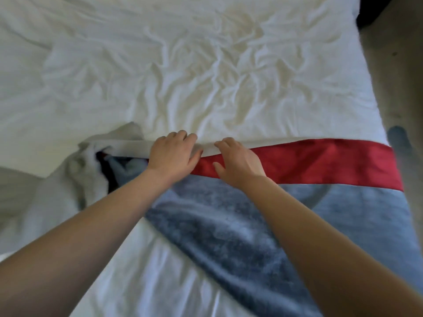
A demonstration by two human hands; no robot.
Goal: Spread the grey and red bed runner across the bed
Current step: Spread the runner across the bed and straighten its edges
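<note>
Wrinkled white bedding (pixel 183 76) covers the bed, where both hands sit close together on the far edge of the runner (pixel 229 225). The left hand (pixel 172 154) bends its fingers over the pale turned-back hem (pixel 135 148), grip unclear, and the right hand (pixel 239 163) rests loosely spread on the red band (pixel 320 161). Right of them the runner lies flat; left of them it is bunched up.
</note>
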